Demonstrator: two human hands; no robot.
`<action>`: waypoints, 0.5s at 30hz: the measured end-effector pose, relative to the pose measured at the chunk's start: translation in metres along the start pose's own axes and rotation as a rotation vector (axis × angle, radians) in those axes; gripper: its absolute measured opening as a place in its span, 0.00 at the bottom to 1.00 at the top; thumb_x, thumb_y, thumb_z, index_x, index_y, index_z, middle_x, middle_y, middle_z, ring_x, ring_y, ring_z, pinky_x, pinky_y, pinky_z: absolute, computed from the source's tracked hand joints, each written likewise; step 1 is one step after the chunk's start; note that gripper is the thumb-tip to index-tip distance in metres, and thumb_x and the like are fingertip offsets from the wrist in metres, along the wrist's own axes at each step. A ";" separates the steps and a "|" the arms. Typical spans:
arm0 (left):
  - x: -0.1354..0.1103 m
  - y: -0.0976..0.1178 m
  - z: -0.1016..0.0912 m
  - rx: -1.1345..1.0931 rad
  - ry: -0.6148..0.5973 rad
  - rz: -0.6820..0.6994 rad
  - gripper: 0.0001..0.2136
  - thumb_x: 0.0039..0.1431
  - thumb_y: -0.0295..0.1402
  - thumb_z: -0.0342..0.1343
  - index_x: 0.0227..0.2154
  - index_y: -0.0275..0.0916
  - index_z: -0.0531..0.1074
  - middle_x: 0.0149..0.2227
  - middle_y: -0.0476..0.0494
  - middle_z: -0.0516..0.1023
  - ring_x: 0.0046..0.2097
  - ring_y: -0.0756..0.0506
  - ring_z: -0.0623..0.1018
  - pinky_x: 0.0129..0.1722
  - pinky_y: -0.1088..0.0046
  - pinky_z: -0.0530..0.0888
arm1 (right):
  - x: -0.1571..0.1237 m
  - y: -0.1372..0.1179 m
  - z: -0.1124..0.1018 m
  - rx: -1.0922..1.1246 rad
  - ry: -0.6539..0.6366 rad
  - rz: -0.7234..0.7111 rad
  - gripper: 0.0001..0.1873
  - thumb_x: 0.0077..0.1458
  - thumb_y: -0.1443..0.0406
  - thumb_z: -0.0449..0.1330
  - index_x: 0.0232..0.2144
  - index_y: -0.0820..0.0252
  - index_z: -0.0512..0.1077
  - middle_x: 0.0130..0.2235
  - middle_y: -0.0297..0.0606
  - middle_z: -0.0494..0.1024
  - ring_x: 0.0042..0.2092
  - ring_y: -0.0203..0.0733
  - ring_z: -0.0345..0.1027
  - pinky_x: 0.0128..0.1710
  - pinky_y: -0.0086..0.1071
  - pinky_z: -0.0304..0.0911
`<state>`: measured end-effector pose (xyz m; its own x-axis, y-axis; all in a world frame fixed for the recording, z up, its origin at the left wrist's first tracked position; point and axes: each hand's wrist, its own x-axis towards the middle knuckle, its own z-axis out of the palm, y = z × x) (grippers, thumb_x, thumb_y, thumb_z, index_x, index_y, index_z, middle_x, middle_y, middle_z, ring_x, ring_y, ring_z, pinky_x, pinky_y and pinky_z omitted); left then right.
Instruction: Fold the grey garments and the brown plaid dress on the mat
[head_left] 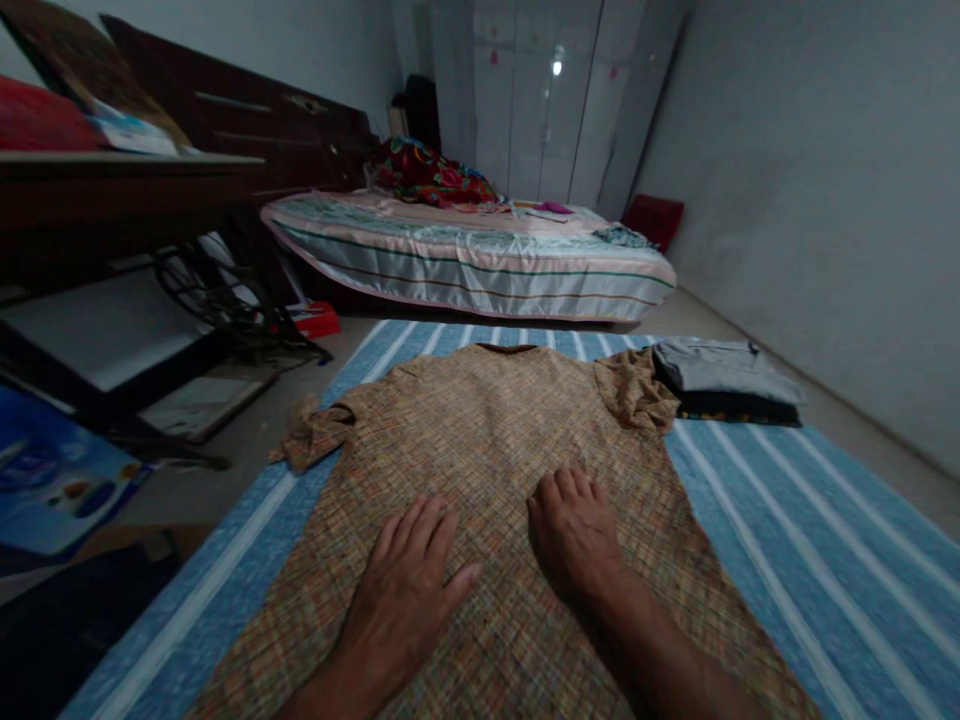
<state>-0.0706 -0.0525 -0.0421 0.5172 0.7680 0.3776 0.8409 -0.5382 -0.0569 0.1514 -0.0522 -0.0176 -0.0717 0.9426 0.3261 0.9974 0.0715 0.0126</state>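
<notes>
A brown checked short-sleeved top [480,430] lies spread out on a blue-and-white striped cloth [757,520], its neckline pointing away from me. Both its sleeves are bunched and crumpled at the sides. My left hand [412,565] rests flat on the fabric left of the middle, fingers stretched out and thumb apart. On the right half, my right hand [574,520] lies palm down on the same top, with its fingers extended and slightly curved. Neither hand holds anything. The top's lower end runs out of view beneath my forearms.
Folded clothes [720,375], grey over black, sit beside the right sleeve. Beyond the cloth stands a bed [480,265] with a red floral blanket [435,175]. A dark table with a sewing-machine treadle [202,280] is at left, near a blue box [60,480]. A wall borders the right.
</notes>
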 end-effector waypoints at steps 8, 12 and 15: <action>0.007 -0.009 -0.003 -0.032 0.067 0.060 0.21 0.66 0.47 0.44 0.51 0.37 0.68 0.53 0.34 0.74 0.56 0.34 0.72 0.53 0.51 0.68 | -0.004 0.004 0.012 0.056 0.052 -0.073 0.06 0.60 0.66 0.54 0.32 0.60 0.70 0.34 0.41 0.74 0.40 0.47 0.64 0.38 0.37 0.55; 0.007 -0.011 -0.002 -0.039 0.102 0.080 0.20 0.65 0.45 0.45 0.50 0.36 0.68 0.51 0.33 0.75 0.54 0.34 0.73 0.51 0.51 0.70 | -0.005 0.005 0.013 0.075 0.080 -0.083 0.06 0.59 0.69 0.55 0.30 0.59 0.70 0.32 0.38 0.73 0.36 0.44 0.63 0.35 0.36 0.53; 0.007 -0.012 -0.001 -0.043 0.115 0.089 0.19 0.65 0.45 0.46 0.50 0.37 0.68 0.51 0.33 0.75 0.54 0.34 0.73 0.50 0.52 0.71 | -0.005 0.006 0.013 0.056 0.097 -0.063 0.07 0.59 0.68 0.55 0.28 0.58 0.70 0.31 0.38 0.72 0.35 0.44 0.63 0.35 0.36 0.52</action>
<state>-0.0772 -0.0407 -0.0373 0.5659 0.6727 0.4767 0.7833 -0.6191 -0.0563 0.1579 -0.0522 -0.0318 -0.1299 0.8998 0.4166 0.9886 0.1500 -0.0158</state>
